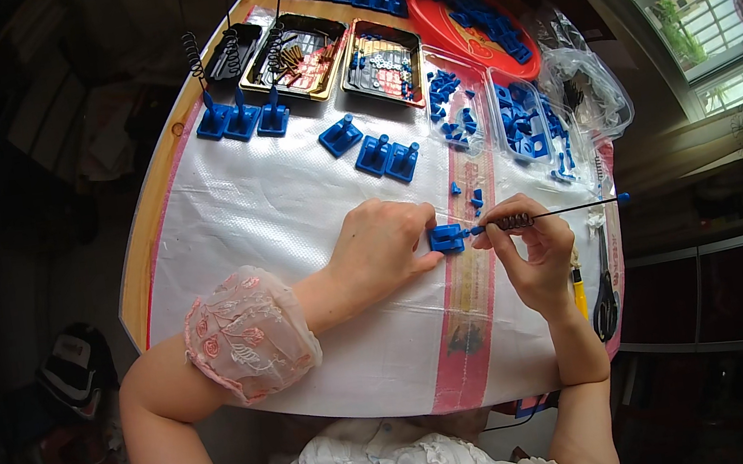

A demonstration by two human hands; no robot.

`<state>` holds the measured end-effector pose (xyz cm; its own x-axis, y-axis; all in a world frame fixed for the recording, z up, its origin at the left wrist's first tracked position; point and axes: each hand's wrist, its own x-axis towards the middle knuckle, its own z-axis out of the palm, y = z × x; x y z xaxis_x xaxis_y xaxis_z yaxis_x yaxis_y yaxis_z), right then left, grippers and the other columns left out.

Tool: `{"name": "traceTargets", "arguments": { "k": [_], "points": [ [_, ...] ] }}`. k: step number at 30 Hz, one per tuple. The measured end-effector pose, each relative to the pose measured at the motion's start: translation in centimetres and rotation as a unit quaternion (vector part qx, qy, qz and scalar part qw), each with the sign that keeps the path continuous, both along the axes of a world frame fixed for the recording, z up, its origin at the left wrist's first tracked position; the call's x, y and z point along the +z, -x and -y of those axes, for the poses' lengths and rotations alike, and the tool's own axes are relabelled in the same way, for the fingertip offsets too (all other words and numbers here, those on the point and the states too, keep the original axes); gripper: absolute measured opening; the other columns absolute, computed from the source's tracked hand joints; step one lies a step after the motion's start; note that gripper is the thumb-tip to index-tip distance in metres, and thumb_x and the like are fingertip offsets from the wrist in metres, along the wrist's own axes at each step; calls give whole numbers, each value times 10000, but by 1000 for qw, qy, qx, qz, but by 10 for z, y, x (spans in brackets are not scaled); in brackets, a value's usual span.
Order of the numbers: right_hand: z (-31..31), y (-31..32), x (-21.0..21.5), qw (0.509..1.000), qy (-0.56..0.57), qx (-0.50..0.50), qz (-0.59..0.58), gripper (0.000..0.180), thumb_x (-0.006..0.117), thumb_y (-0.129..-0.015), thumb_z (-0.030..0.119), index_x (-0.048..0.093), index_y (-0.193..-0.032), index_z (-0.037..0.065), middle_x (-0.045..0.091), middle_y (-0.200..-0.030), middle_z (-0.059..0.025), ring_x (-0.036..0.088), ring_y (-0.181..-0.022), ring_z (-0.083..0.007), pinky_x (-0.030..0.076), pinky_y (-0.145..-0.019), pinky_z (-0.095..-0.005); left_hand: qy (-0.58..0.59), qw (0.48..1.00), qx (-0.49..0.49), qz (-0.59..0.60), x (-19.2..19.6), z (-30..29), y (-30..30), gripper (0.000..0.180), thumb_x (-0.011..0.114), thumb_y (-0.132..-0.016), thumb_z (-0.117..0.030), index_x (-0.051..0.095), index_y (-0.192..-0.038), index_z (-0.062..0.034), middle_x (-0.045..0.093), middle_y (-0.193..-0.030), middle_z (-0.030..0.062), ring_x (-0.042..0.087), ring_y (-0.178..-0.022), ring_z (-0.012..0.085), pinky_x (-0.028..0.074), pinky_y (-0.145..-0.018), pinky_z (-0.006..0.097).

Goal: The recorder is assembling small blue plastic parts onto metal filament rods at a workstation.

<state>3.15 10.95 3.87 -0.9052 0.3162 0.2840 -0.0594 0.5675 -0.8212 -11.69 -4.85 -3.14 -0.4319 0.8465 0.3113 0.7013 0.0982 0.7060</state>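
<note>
Head view looks down on a round table (147, 254) under a white plastic sheet (292, 205), with trays (294, 53) of small parts, a red bowl (455, 16) and clear tubs (521, 116) of blue pieces along the far edge. The left hand (383, 249) presses a small blue base (446, 239) flat on the sheet, fingers closed over its near side. The right hand (530, 248) pinches a thin rod with a spring (514, 221) between thumb and fingertips, its tip touching the base. Holding the base still and keeping the rod level with its socket should help it seat cleanly. Scissors (603, 294) lie by the right wrist. The socket itself is hidden by the fingers, and the tray contents are too small to make out.
</note>
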Motion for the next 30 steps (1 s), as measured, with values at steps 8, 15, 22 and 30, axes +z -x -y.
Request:
{"name": "traceTargets", "arguments": {
  "k": [8,15,22,30],
  "points": [
    [-1,-1,-1,1000,-11,-2,-11,154,680,-869,-141,671,-1001,-63,692,-923,-108,770,-848,-192,599,-754,-256,0,1000,-3,-5,3,-1,0,233,853,-785,-271,718,-898,-119,662,-683,41,662,-659,247,509,-657,398],
    [-2,1,-1,1000,-26,3,-16,155,693,-863,-128,674,-998,-53,700,-906,-107,773,-832,-186,601,-743,-258,2,1000,1,6,5,-1,0,221,854,-781,-260,723,-881,-112,664,-671,41,654,-631,239,507,-628,392],
    [-2,1,-1,1000,-19,0,-15,149,695,-863,-126,676,-992,-54,700,-904,-105,770,-829,-180,601,-739,-257,8,1000,-1,2,5,0,0,240,854,-778,-262,725,-912,-110,667,-691,44,656,-664,249,512,-664,400],
    [-1,1,-2,1000,-12,-4,-19,152,698,-859,-131,678,-990,-57,695,-905,-108,769,-830,-182,603,-746,-256,7,1000,-3,2,5,0,0,245,859,-775,-264,725,-915,-113,666,-692,45,655,-661,250,511,-667,397]
  ]
}}
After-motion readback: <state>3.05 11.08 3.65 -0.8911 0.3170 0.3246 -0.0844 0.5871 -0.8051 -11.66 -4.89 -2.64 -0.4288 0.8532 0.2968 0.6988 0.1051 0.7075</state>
